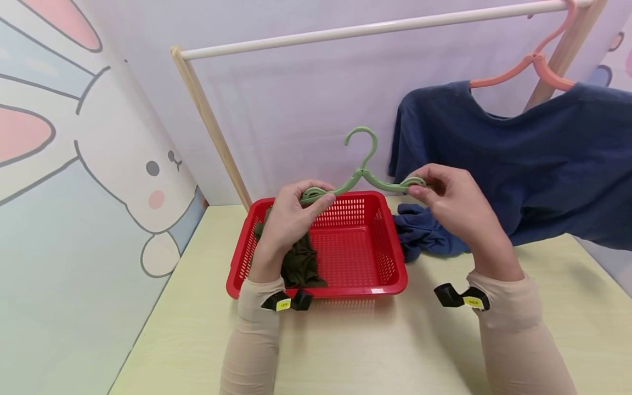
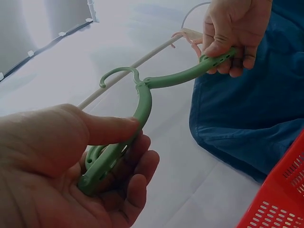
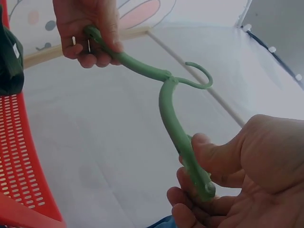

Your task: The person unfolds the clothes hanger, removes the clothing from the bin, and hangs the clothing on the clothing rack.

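The left hand (image 1: pixel 283 225) pinches one arm of a green clothes hanger (image 1: pixel 362 173) between thumb and fingers; the right hand (image 1: pixel 456 200) pinches the other. The hanger is held between them, above the red basket (image 1: pixel 355 291), its hook upward and curling left, its long axis roughly along the surface's far edge. The basket, holding a dark green garment (image 1: pixel 302 263), stands near that edge; a crumpled blue garment (image 1: pixel 429 236) lies just beside it on the pale surface (image 1: pixel 355 345). Beyond, a navy shirt (image 1: pixel 494 148) hangs from the rack (image 1: pixel 316 36) near a rabbit-printed wall (image 1: pixel 118 148).

Beige sleeves (image 1: pixel 518 340), black wrist mounts (image 1: pixel 446 295)
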`<act>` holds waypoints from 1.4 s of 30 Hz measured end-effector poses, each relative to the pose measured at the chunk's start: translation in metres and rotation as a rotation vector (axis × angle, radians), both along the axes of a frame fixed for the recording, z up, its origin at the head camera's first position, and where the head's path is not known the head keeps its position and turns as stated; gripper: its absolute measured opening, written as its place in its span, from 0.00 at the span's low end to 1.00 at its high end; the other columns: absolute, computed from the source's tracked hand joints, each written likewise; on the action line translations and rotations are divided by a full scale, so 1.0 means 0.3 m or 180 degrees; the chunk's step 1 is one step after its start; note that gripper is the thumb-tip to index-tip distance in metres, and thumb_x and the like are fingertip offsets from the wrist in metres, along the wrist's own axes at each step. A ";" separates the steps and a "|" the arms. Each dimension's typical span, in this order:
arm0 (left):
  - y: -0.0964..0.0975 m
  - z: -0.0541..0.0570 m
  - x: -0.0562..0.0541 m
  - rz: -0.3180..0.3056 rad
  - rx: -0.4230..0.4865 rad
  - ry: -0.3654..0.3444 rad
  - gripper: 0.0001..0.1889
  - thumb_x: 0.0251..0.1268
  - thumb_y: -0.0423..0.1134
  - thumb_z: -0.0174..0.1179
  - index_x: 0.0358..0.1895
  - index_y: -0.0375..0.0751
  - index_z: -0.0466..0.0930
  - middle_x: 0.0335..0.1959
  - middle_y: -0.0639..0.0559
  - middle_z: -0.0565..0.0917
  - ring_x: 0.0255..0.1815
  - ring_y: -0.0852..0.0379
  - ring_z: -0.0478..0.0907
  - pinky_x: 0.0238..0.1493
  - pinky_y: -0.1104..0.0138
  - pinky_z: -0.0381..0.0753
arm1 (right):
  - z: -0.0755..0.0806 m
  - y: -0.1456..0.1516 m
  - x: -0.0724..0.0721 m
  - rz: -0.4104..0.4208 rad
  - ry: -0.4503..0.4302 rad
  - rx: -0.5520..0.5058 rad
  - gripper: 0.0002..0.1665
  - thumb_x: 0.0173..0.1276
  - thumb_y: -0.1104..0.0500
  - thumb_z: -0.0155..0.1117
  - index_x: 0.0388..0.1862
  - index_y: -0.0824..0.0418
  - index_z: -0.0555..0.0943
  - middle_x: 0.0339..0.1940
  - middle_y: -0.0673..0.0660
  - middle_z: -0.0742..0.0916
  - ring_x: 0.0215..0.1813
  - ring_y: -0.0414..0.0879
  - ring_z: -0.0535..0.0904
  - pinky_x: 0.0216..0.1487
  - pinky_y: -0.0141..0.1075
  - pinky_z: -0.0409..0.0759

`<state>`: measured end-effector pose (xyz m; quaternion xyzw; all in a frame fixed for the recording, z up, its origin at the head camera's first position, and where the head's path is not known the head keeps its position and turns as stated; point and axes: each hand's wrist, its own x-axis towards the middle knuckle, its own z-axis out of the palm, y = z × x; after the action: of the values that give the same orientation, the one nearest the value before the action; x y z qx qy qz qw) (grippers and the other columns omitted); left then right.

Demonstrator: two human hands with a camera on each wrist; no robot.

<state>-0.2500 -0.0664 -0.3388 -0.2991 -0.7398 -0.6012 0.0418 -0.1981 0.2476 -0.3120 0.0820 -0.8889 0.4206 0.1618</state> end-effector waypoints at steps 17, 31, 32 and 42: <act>-0.003 0.005 0.004 -0.0005 -0.0046 -0.0045 0.09 0.81 0.36 0.69 0.55 0.36 0.91 0.26 0.50 0.71 0.28 0.54 0.61 0.33 0.65 0.64 | 0.005 0.016 0.002 0.0162 -0.0197 -0.0243 0.20 0.81 0.46 0.73 0.62 0.56 0.90 0.52 0.52 0.89 0.47 0.54 0.81 0.38 0.33 0.83; 0.002 0.005 0.004 -0.0040 -0.0020 -0.0087 0.10 0.83 0.36 0.67 0.56 0.34 0.89 0.23 0.51 0.64 0.25 0.54 0.55 0.32 0.65 0.61 | -0.006 -0.012 -0.002 -0.0001 0.0096 -0.0680 0.17 0.80 0.49 0.75 0.56 0.61 0.93 0.42 0.51 0.90 0.43 0.51 0.78 0.37 0.35 0.76; 0.002 0.005 0.003 -0.0037 -0.0019 -0.0089 0.10 0.83 0.36 0.67 0.56 0.34 0.89 0.23 0.51 0.64 0.25 0.54 0.55 0.32 0.65 0.61 | -0.006 -0.014 -0.003 -0.0005 0.0118 -0.0721 0.17 0.80 0.49 0.75 0.55 0.61 0.93 0.41 0.53 0.89 0.42 0.52 0.76 0.35 0.36 0.75; 0.006 0.003 0.001 -0.0040 0.0001 -0.0114 0.10 0.83 0.35 0.66 0.57 0.34 0.89 0.23 0.51 0.64 0.25 0.53 0.56 0.32 0.64 0.62 | -0.011 -0.021 -0.011 0.0019 0.0341 -0.1057 0.15 0.80 0.54 0.75 0.53 0.64 0.92 0.30 0.51 0.83 0.34 0.49 0.71 0.32 0.37 0.70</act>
<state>-0.2495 -0.0647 -0.3379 -0.2929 -0.7385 -0.6068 0.0248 -0.2014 0.2413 -0.3152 0.0790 -0.7971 0.5572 0.2190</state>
